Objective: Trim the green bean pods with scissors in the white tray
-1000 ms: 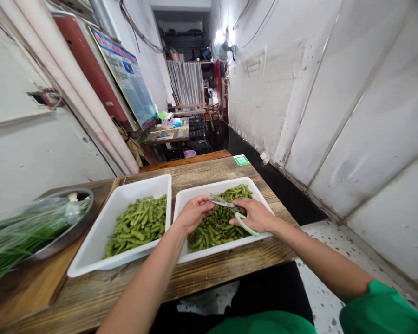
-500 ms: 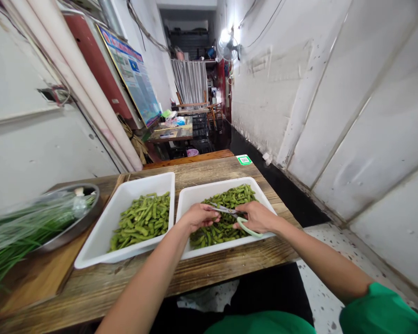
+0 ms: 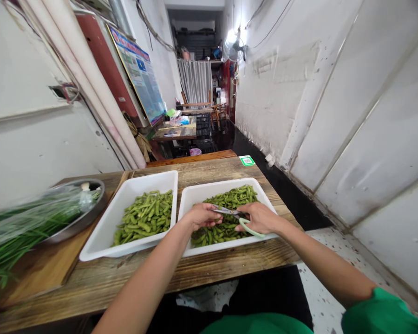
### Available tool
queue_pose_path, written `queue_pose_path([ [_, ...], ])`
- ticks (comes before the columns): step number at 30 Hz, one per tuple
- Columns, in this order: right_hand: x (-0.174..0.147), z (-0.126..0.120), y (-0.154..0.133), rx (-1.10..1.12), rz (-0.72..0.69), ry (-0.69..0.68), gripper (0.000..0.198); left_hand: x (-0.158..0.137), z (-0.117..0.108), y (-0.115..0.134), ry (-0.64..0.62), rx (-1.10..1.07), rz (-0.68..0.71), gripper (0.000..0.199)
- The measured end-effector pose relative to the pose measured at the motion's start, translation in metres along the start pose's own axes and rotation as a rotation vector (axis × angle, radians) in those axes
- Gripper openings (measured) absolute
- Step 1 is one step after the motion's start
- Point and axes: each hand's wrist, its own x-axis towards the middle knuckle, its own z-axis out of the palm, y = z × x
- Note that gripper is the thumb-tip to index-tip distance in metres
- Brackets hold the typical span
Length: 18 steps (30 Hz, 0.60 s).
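My right hand (image 3: 261, 217) holds a pair of scissors (image 3: 228, 211) with pale green handles, the blades pointing left over the right white tray (image 3: 189, 195). At the blade tips my left hand (image 3: 204, 216) is closed, thumb and fingers pinched together. What sits between those fingertips is too small to make out. Beneath both hands lies a heap of green edamame pods (image 3: 212, 235), partly hidden by the hands. A second white tray (image 3: 101, 235) stands to the left and holds another heap of edamame pods (image 3: 146, 215).
On the far left a metal bowl (image 3: 73, 228) holds long green stalks (image 3: 31, 227) under clear plastic, above a wooden board (image 3: 45, 273). A green QR code card (image 3: 246, 160) lies at the far corner of the wooden table (image 3: 209, 167). A bench (image 3: 191, 159) stands behind.
The view has shifted slightly, so the scene sits a little further right. The scissor blades look closer together at my left fingertips. Both hands stay over the right tray.
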Motion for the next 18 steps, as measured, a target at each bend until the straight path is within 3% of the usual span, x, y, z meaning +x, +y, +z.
queue_pose_path([
  [9,0.001,0.001,0.0,0.03,-0.027,-0.028,0.046,0.0,0.001,-0.001,-0.008,-0.081,0.065,0.033],
  [15,0.004,0.007,0.004,-0.032,-0.047,0.007,0.043,-0.002,0.002,0.001,-0.047,-0.031,-0.028,0.028],
  [18,0.005,0.01,0.006,-0.09,-0.034,0.025,0.042,-0.001,0.004,-0.002,0.116,0.187,0.015,0.019],
])
